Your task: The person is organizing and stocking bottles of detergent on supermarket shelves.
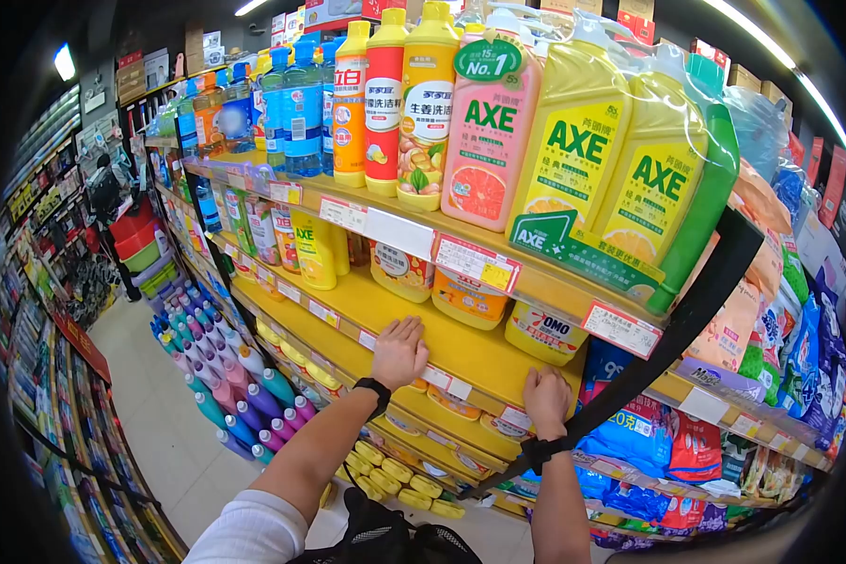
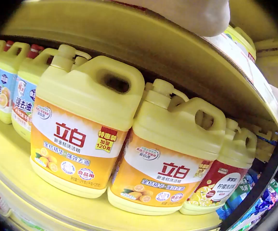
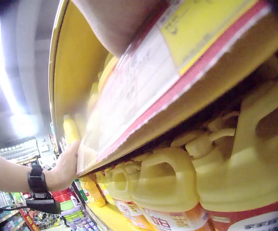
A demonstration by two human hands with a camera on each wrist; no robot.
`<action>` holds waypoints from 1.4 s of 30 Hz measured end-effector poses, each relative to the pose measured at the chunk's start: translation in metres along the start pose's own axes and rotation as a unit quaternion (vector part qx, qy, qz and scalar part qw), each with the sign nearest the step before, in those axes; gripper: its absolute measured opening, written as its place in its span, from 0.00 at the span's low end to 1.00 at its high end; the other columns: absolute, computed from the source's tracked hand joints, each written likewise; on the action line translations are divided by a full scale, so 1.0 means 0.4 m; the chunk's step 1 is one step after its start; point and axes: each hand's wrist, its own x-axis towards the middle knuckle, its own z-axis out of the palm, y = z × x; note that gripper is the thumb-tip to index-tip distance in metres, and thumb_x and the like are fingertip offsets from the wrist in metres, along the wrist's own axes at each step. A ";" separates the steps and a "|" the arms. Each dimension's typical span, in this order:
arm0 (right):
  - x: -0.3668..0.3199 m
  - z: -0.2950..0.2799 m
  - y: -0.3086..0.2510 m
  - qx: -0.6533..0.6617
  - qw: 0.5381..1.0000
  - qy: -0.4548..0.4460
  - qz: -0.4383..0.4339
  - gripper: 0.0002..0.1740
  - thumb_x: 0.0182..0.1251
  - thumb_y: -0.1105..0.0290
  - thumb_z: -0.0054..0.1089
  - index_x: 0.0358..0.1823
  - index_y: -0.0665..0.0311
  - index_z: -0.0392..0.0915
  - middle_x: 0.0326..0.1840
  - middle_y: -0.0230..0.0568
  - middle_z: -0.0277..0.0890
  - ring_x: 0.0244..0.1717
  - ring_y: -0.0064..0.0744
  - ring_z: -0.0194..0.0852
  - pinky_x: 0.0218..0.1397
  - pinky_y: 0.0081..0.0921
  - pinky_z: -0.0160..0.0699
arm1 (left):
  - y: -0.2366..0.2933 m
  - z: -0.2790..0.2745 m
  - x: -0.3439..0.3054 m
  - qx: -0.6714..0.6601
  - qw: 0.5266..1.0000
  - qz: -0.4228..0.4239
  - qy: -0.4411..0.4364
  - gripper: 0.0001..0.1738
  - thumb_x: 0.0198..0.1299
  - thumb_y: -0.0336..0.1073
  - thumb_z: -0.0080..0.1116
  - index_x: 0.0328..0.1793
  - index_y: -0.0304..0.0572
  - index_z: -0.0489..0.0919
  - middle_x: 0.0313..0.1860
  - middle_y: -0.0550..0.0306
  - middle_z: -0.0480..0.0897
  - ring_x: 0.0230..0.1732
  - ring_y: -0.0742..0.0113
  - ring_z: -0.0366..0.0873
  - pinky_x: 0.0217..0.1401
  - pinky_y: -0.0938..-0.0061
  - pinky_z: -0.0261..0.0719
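Note:
My left hand [image 1: 399, 352] rests on the yellow shelf board [image 1: 479, 359] near its front edge, with the fingers laid forward and nothing held. Further right, my right hand [image 1: 548, 399] rests at the same edge, its fingers loosely bent and holding nothing. Behind the hands, on that shelf, stand a yellow OMO jug [image 1: 543, 334], an orange-labelled jug [image 1: 470, 298] and a yellow AXE bottle [image 1: 313, 249]. Below the board, in the left wrist view, large yellow dish soap jugs [image 2: 79, 139] with pump tops and handles stand in a row.
An upper shelf holds a pink AXE bottle [image 1: 487, 132], yellow AXE bottles [image 1: 569, 132] and blue bottles [image 1: 303, 113]. A black strap [image 1: 667, 334] crosses the right side. Colourful bottles [image 1: 240, 376] stand on the floor at left; detergent bags [image 1: 630, 437] lie at right.

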 end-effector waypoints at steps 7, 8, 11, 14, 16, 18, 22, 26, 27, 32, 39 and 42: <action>0.000 0.002 0.000 -0.001 1.000 -0.009 0.010 0.18 0.68 0.60 0.57 0.28 0.68 0.78 0.35 0.56 0.80 0.38 0.61 0.80 0.45 0.53 0.76 | -0.002 0.004 0.000 0.001 1.000 0.002 0.003 0.18 0.58 0.34 0.50 0.48 0.28 0.82 0.54 0.37 0.84 0.59 0.44 0.80 0.68 0.54 0.72; -0.002 0.002 0.000 -0.002 1.000 -0.009 0.011 0.18 0.68 0.60 0.57 0.28 0.68 0.78 0.35 0.56 0.80 0.38 0.61 0.80 0.45 0.53 0.75 | -0.001 0.004 0.000 0.001 1.000 0.002 0.002 0.18 0.58 0.34 0.50 0.48 0.28 0.82 0.54 0.37 0.84 0.59 0.44 0.80 0.68 0.54 0.72; -0.002 0.001 -0.002 -0.002 1.000 -0.007 0.008 0.18 0.69 0.60 0.57 0.28 0.68 0.77 0.35 0.55 0.80 0.39 0.61 0.79 0.45 0.53 0.75 | -0.002 0.004 0.000 0.004 1.000 0.003 0.007 0.18 0.58 0.34 0.50 0.48 0.29 0.82 0.54 0.38 0.84 0.59 0.45 0.80 0.68 0.54 0.72; -0.002 -0.001 -0.002 -0.001 1.000 -0.003 0.001 0.17 0.69 0.60 0.57 0.28 0.68 0.77 0.34 0.55 0.80 0.38 0.61 0.79 0.44 0.53 0.75 | 0.002 -0.002 0.002 0.000 1.000 0.001 0.008 0.18 0.58 0.34 0.50 0.48 0.29 0.82 0.54 0.38 0.84 0.59 0.45 0.80 0.67 0.54 0.73; -0.001 -0.006 -0.005 0.002 1.000 -0.005 0.002 0.17 0.68 0.61 0.57 0.28 0.68 0.76 0.34 0.55 0.80 0.37 0.61 0.79 0.44 0.53 0.75 | -0.001 0.000 0.001 -0.001 1.000 0.001 0.004 0.20 0.58 0.36 0.51 0.48 0.26 0.82 0.54 0.36 0.84 0.59 0.45 0.80 0.68 0.54 0.72; -0.001 -0.003 -0.002 0.004 1.000 -0.005 0.001 0.17 0.68 0.61 0.57 0.28 0.68 0.76 0.34 0.56 0.79 0.37 0.61 0.79 0.44 0.53 0.75 | -0.004 0.003 0.000 0.000 1.000 0.002 0.003 0.20 0.58 0.37 0.51 0.47 0.24 0.82 0.54 0.36 0.84 0.59 0.45 0.80 0.68 0.54 0.72; -0.002 -0.002 -0.001 0.003 1.000 0.002 -0.002 0.17 0.68 0.61 0.57 0.28 0.69 0.77 0.34 0.56 0.80 0.37 0.61 0.79 0.44 0.53 0.75 | 0.002 -0.001 0.003 0.000 1.000 0.004 0.007 0.19 0.58 0.35 0.50 0.48 0.26 0.82 0.53 0.37 0.84 0.59 0.45 0.80 0.67 0.54 0.73; -0.002 0.000 0.000 0.000 1.000 0.001 -0.002 0.17 0.68 0.61 0.57 0.28 0.68 0.77 0.34 0.57 0.80 0.37 0.61 0.79 0.44 0.53 0.75 | 0.002 -0.001 0.003 -0.005 1.000 0.003 0.010 0.19 0.58 0.34 0.50 0.48 0.27 0.82 0.53 0.37 0.84 0.59 0.44 0.80 0.67 0.54 0.73; -0.003 -0.002 -0.001 0.000 1.000 0.001 -0.002 0.17 0.68 0.61 0.57 0.28 0.68 0.77 0.34 0.57 0.80 0.37 0.61 0.79 0.44 0.53 0.74 | 0.002 0.000 0.003 -0.004 1.000 0.003 0.010 0.19 0.57 0.34 0.50 0.48 0.27 0.82 0.53 0.37 0.84 0.59 0.44 0.80 0.67 0.54 0.73; -0.002 0.001 0.000 -0.001 1.000 0.001 -0.001 0.17 0.68 0.61 0.57 0.28 0.68 0.77 0.33 0.56 0.80 0.37 0.61 0.79 0.44 0.53 0.74 | 0.001 0.000 0.001 -0.001 1.000 0.000 0.006 0.19 0.57 0.34 0.50 0.48 0.27 0.82 0.53 0.37 0.84 0.59 0.44 0.81 0.67 0.54 0.73; -0.001 -0.005 -0.002 0.004 1.000 0.000 -0.002 0.16 0.68 0.62 0.57 0.27 0.68 0.77 0.33 0.57 0.80 0.37 0.62 0.79 0.44 0.53 0.74 | 0.000 0.002 0.000 -0.001 1.000 -0.004 0.001 0.19 0.58 0.34 0.49 0.48 0.27 0.82 0.54 0.37 0.84 0.59 0.44 0.80 0.68 0.54 0.73; -0.001 -0.002 0.000 0.005 1.000 0.002 -0.004 0.16 0.68 0.62 0.57 0.27 0.68 0.77 0.33 0.57 0.80 0.37 0.62 0.79 0.44 0.53 0.75 | 0.002 0.000 0.001 -0.001 1.000 -0.004 0.001 0.19 0.58 0.34 0.49 0.48 0.27 0.82 0.54 0.36 0.84 0.59 0.44 0.80 0.68 0.54 0.73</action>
